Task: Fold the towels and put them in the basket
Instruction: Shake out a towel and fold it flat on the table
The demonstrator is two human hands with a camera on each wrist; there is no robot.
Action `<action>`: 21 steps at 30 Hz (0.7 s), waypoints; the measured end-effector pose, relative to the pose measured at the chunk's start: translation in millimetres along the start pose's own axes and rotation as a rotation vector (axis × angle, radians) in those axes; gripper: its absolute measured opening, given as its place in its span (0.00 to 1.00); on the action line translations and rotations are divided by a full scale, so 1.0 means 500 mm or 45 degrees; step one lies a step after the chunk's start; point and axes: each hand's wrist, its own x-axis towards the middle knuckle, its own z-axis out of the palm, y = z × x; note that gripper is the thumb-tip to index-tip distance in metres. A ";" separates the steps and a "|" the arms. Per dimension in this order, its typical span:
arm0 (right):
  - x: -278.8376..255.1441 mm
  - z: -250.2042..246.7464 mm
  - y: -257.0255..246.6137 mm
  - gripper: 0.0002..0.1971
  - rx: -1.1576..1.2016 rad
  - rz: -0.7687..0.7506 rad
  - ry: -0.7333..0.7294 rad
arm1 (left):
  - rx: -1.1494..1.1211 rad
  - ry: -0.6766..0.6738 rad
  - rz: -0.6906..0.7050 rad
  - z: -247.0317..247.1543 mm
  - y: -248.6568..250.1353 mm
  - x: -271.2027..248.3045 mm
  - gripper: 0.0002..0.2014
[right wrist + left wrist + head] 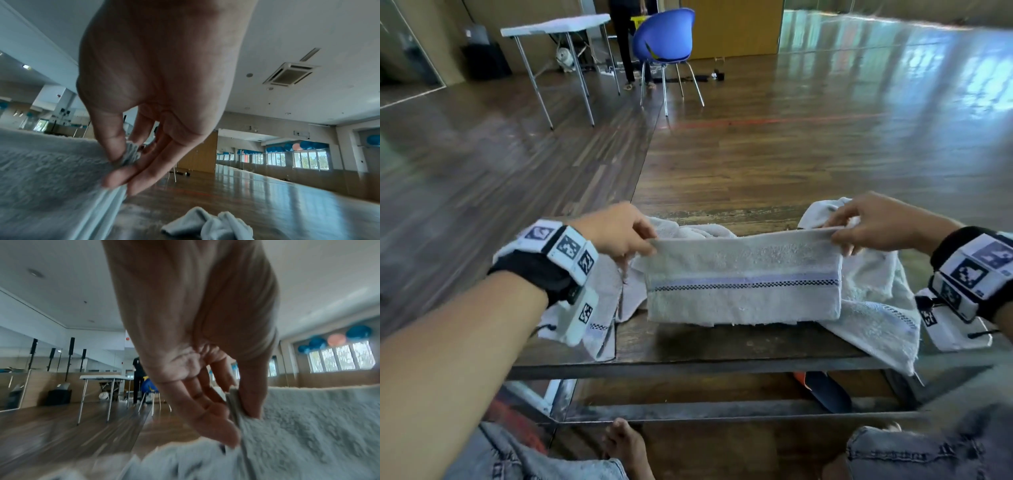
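Two hands hold one folded towel (743,284) up by its top edge, over a low, dark wooden table (722,346). The left hand (616,229) pinches the top left corner. From the left wrist view, the thumb (252,386) presses the fluffy cloth from one side and the fingers (207,415) lie close together on the other side. The right hand (876,222) pinches the top right corner. From the right wrist view, the thumb (113,138) squeezes the bunched layers against the straight fingers (144,172), which are pressed together.

Between the two sets of fingers the towel hangs like a long, flat rectangle. It is pale grey and fuzzy, with a soft purple stripe (743,279) and a thin dark dotted line running across it. Its bottom edge looks to touch the table, just below the fingers.

More soft, crumpled towels (873,308) lie in loose heaps behind and beside the held one. One heap sits under the right fingers and spills off the table edge. Another rumpled towel (602,308) lies below the left fingers.

Far past the fingers stand a round blue chair (664,37) with thin metal legs and a white folding table (558,25) on the shiny wood floor (825,137).
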 end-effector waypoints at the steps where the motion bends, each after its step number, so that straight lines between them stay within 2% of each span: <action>1: -0.007 -0.014 -0.009 0.07 -0.009 -0.012 0.119 | -0.007 0.089 0.052 -0.017 0.016 -0.005 0.06; 3: -0.021 -0.036 -0.020 0.08 0.070 -0.030 0.408 | -0.044 0.386 0.207 -0.037 0.040 -0.015 0.05; 5: -0.035 -0.049 -0.021 0.08 0.118 -0.078 0.671 | -0.074 0.766 0.369 -0.042 0.052 -0.029 0.06; 7: -0.058 -0.041 -0.015 0.09 0.156 -0.152 0.777 | -0.108 1.020 0.492 -0.024 0.049 -0.049 0.07; 8: -0.071 -0.026 -0.009 0.09 0.186 -0.192 0.787 | -0.120 1.064 0.525 -0.005 0.040 -0.060 0.08; 10: -0.102 0.026 0.014 0.10 0.228 -0.226 0.756 | -0.122 1.028 0.496 0.058 0.007 -0.079 0.09; 12: -0.138 0.100 0.046 0.12 0.279 -0.168 0.577 | -0.125 0.832 0.332 0.137 -0.038 -0.094 0.11; 14: -0.174 0.181 0.075 0.16 0.257 -0.075 0.311 | -0.142 0.458 0.112 0.211 -0.083 -0.102 0.14; 16: -0.201 0.251 0.097 0.20 0.211 0.002 0.169 | -0.152 0.062 -0.059 0.266 -0.110 -0.108 0.18; 17: -0.212 0.277 0.102 0.20 0.185 0.027 0.182 | -0.181 0.007 -0.099 0.282 -0.118 -0.107 0.18; 19: -0.221 0.306 0.103 0.19 0.176 0.050 0.376 | -0.324 0.150 -0.192 0.294 -0.120 -0.103 0.15; 21: -0.217 0.318 0.095 0.14 0.193 0.139 0.561 | -0.355 0.270 -0.296 0.297 -0.116 -0.095 0.13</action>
